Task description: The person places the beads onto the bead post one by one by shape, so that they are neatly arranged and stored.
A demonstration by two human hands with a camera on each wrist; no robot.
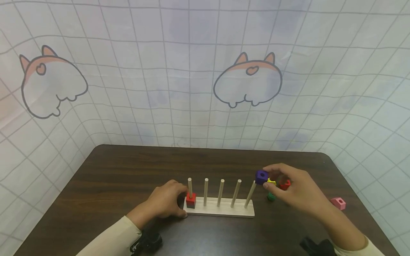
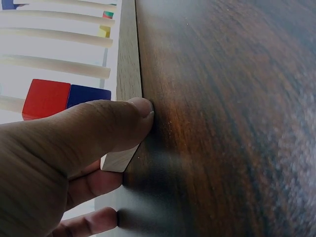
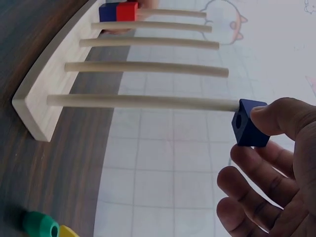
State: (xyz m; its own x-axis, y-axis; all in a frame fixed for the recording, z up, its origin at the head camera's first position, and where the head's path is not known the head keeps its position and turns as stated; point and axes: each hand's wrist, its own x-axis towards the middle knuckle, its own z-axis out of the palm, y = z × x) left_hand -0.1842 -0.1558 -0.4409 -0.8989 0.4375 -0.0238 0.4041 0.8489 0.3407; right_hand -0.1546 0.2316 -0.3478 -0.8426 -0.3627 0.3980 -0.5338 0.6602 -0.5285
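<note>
A wooden peg stand (image 1: 221,210) with several upright pegs lies on the table. On its leftmost peg a red block (image 2: 47,98) sits on top of a dark blue block (image 2: 89,94). My left hand (image 1: 164,200) holds the stand's left end, thumb along the front edge and fingers at the end and behind. Between thumb and fingers, my right hand (image 1: 293,183) pinches a dark blue block (image 3: 251,123) with a round hole. That block is held at the tip of the rightmost peg (image 3: 148,102); its hole faces partly aside and the peg does not visibly pass through it.
Beyond and below the right hand lie a green block (image 1: 271,196), a yellow block (image 1: 271,181) and a red block (image 1: 285,185), partly hidden. A pink block (image 1: 338,203) is farther right on the dark table (image 1: 128,170). Behind hangs a checked curtain (image 1: 179,89).
</note>
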